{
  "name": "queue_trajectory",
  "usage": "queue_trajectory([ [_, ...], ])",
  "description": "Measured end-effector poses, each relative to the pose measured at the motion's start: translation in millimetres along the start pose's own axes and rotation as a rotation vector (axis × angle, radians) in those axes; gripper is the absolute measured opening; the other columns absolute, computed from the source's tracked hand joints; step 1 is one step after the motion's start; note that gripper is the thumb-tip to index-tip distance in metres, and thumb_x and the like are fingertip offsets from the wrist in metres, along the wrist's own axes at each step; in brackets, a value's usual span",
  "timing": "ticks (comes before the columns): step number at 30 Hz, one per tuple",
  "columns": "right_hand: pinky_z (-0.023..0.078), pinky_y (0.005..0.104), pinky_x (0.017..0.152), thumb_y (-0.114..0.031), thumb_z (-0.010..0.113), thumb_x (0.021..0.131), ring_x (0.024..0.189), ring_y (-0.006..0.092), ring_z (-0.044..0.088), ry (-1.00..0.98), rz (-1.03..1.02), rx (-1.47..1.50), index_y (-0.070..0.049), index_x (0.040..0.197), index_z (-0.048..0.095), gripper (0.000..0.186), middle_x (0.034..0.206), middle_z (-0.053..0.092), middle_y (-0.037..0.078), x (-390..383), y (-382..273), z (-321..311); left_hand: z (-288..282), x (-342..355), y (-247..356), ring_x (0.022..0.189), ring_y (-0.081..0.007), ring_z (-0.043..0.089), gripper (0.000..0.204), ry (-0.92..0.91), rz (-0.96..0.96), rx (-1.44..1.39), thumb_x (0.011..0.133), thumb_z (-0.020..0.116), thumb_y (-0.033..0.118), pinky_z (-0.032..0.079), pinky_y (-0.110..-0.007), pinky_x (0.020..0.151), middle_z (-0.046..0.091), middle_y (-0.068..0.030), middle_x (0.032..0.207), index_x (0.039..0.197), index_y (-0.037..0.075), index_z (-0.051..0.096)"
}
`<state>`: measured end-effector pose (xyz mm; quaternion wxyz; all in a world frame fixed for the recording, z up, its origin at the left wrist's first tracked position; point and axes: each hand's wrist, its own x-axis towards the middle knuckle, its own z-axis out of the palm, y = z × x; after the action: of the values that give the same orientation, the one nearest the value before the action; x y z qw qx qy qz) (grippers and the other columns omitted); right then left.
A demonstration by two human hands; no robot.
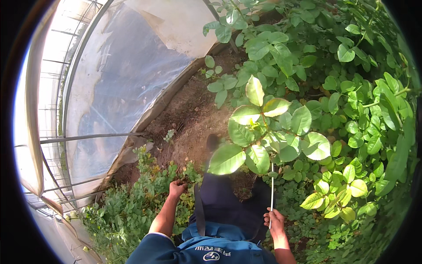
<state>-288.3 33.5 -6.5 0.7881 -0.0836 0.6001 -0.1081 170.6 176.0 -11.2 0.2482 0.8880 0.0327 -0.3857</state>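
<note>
My right hand (275,220) is closed around the lower part of a thin white rod (272,185). The rod points away from me, and its far end disappears behind a leafy shoot (266,127) with large pale-edged leaves. To the left, my left hand (178,188) hangs with its fingers curled, beside low leafy plants (145,193). Whether anything is in those fingers cannot be made out. A dark strap (199,211) runs down the front of my blue shirt (220,246), between the two hands.
Dense green bushes (316,79) fill the right side and far right. A bare soil path (184,127) runs ahead of my feet. On the left stands a plastic-sheet greenhouse wall (123,75) with metal bars (88,138). Yellow-green leaves (338,193) stick up right of my right hand.
</note>
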Motion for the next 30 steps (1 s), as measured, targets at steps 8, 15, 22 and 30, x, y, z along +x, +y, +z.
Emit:
queue_trajectory([
  [8, 0.030, 0.0221, 0.043, -0.011, 0.047, 0.098, 0.052, 0.0076, 0.041, 0.258, 0.040, 0.022, 0.001, 0.110, 0.055, 0.019, 0.083, 0.059, 0.009, 54, -6, 177, -51, 191, 162, 0.076, -0.0135, 0.064, 0.012, -0.394, 0.118, -0.205, 0.084, 0.066, 0.000, 0.052, -0.027, 0.070, 0.069, -0.0079, 0.090, 0.095, -0.004, 0.068],
  [15, 0.028, 0.0203, 0.040, -0.012, 0.050, 0.096, 0.046, 0.0056, 0.037, 0.365, 0.084, 0.257, 0.002, 0.102, 0.059, 0.018, 0.072, 0.055, 0.006, 30, -41, 360, -158, 270, 265, 0.055, -0.0081, 0.048, 0.015, -0.482, 0.335, -0.382, 0.084, 0.070, 0.008, 0.038, -0.025, 0.050, 0.056, 0.0008, 0.064, 0.074, 0.004, 0.059],
  [22, 0.028, 0.0194, 0.042, -0.015, 0.050, 0.098, 0.049, 0.0029, 0.037, 0.301, -0.039, -0.009, 0.001, 0.104, 0.059, 0.019, 0.072, 0.054, 0.003, 140, -122, 445, -145, 421, 201, 0.082, -0.0234, 0.066, 0.031, -0.021, 0.403, 1.285, 0.080, 0.070, 0.023, 0.052, -0.035, 0.073, 0.068, -0.0168, 0.086, 0.094, -0.004, 0.064],
  [30, 0.028, 0.0199, 0.041, -0.024, 0.055, 0.097, 0.048, 0.0046, 0.035, 0.365, -0.200, 0.303, 0.000, 0.101, 0.056, 0.024, 0.068, 0.047, 0.000, 274, -192, 455, -7, 474, 235, 0.073, -0.0178, 0.065, 0.022, -0.229, 0.417, 0.178, 0.080, 0.065, 0.012, 0.050, -0.030, 0.071, 0.070, -0.0132, 0.079, 0.096, -0.003, 0.069],
])
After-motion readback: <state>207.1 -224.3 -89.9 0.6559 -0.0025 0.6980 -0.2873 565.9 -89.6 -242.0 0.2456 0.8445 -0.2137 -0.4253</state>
